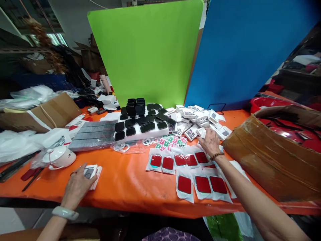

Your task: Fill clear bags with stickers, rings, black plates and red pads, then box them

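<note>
My left hand point(77, 187) is closed around a small stack of white printed boxes point(90, 171) on the orange table, near its front edge. Its thumb lies along the right side and its fingers along the back. At the right, my right hand point(210, 143) reaches the near edge of a loose heap of similar white boxes point(192, 114). Its fingertips pinch a small white box point(202, 133), partly hidden by the hand. Below that hand, several red square pieces point(184, 184) lie on white wrappers in two rows.
Black rounded-square devices point(147, 127) sit on a white foam block. Red and green stickers point(167, 143) lie before it. A grey plastic-wrapped stack point(95, 134) and a white cap point(60, 156) are left. Green point(150, 53) and blue point(240, 53) boards stand behind; a cardboard box point(253, 157) is right.
</note>
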Demonstrator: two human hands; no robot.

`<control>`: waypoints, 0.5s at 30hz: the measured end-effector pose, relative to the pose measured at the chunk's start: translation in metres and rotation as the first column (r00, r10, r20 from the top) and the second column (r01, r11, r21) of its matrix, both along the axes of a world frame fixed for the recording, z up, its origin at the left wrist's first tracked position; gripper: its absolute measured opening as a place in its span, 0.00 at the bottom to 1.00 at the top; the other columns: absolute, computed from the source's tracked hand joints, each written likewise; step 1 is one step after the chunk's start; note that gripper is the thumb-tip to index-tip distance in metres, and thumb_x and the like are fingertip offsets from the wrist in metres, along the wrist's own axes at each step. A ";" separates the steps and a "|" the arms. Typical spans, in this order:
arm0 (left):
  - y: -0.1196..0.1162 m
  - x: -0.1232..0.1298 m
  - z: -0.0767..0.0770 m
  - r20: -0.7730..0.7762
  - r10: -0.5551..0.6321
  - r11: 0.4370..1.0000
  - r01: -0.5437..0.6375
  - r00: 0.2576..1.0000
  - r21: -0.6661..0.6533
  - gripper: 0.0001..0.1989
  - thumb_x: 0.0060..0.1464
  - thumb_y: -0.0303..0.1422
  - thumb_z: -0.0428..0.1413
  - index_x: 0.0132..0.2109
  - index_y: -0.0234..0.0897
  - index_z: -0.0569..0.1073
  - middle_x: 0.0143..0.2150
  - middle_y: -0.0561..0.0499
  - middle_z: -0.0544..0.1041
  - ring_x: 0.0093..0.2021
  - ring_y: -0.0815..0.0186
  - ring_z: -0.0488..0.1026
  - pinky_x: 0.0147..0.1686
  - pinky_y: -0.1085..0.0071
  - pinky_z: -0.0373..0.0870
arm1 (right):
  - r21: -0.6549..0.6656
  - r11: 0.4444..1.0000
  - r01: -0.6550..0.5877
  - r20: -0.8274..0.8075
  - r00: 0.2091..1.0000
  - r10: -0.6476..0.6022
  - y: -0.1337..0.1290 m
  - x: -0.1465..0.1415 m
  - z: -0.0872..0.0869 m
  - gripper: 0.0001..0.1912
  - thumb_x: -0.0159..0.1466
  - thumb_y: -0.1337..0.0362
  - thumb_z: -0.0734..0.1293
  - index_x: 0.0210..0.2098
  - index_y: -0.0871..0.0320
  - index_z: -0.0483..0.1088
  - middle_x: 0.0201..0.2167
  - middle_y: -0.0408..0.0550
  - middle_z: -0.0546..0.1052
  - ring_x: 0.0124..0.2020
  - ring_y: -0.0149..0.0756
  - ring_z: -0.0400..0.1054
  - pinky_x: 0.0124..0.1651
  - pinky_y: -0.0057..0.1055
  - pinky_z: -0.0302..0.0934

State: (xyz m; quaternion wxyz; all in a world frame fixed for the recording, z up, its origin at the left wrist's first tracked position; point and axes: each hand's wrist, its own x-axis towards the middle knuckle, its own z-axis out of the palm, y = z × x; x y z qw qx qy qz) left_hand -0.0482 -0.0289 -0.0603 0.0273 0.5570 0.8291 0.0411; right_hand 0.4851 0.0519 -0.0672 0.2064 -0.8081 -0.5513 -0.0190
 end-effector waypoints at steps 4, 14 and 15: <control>0.008 -0.013 -0.021 0.044 0.050 0.993 -0.045 0.998 -0.111 0.34 0.53 0.42 0.51 0.61 0.22 0.58 0.53 0.30 0.71 0.53 0.40 0.68 0.49 0.55 0.66 | -0.139 0.984 0.111 0.094 0.991 -0.098 0.014 0.021 -0.009 0.31 0.62 0.47 0.60 0.55 0.64 0.60 0.50 0.65 0.65 0.49 0.58 0.64 0.47 0.49 0.58; 0.002 0.013 -0.005 0.086 0.059 0.987 -0.071 0.995 0.147 0.32 0.50 0.42 0.53 0.59 0.27 0.63 0.61 0.26 0.60 0.58 0.36 0.61 0.53 0.46 0.60 | 0.092 0.990 0.109 -0.103 0.990 -0.100 0.016 0.013 -0.008 0.32 0.60 0.55 0.63 0.59 0.64 0.54 0.55 0.68 0.57 0.53 0.59 0.59 0.50 0.51 0.57; -0.001 0.025 -0.001 0.123 0.032 0.973 -0.060 0.992 0.225 0.32 0.50 0.42 0.54 0.58 0.28 0.64 0.62 0.27 0.59 0.59 0.37 0.60 0.55 0.45 0.59 | 0.145 0.985 0.090 -0.140 0.988 -0.070 0.011 0.008 0.001 0.34 0.59 0.55 0.64 0.59 0.64 0.52 0.56 0.67 0.55 0.55 0.58 0.57 0.52 0.51 0.57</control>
